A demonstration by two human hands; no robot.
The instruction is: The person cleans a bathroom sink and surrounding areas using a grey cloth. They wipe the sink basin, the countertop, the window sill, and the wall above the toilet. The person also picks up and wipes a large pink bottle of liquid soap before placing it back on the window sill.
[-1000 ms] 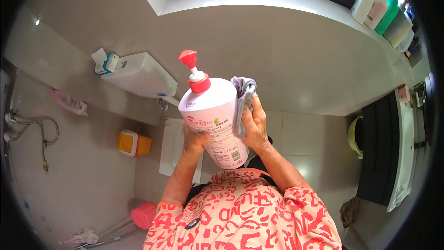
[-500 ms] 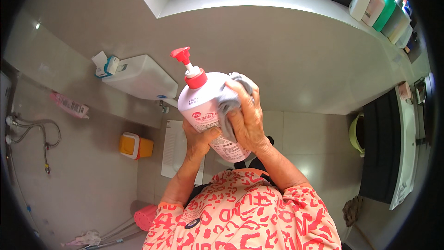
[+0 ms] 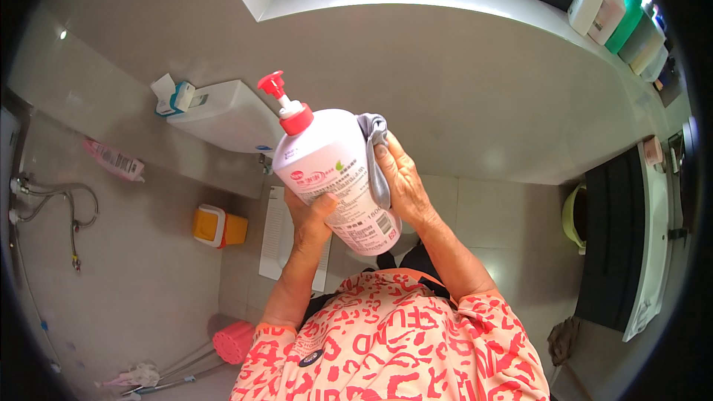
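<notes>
A large pale pink pump bottle (image 3: pixel 334 174) with a red pump top (image 3: pixel 273 83) is held up in front of me, tilted so the pump leans to the upper left. My left hand (image 3: pixel 312 215) grips its lower left side, thumb across the printed label and the other fingers hidden behind. Against the bottle's right side, my right hand (image 3: pixel 403 178) presses a grey cloth (image 3: pixel 377 156), with the thumb and fingers closed on it.
A white cistern (image 3: pixel 226 115) with a tissue box (image 3: pixel 174 98) stands at the far left wall. Below are a squat toilet (image 3: pixel 275 234) and an orange bin (image 3: pixel 223 227). Several bottles (image 3: pixel 610 11) line the sill at upper right; a dark vanity (image 3: pixel 613 238) is on the right.
My right hand has shifted from the bottle's front to its right side with the cloth, uncovering more label. The bottle has turned slightly and moved a little left.
</notes>
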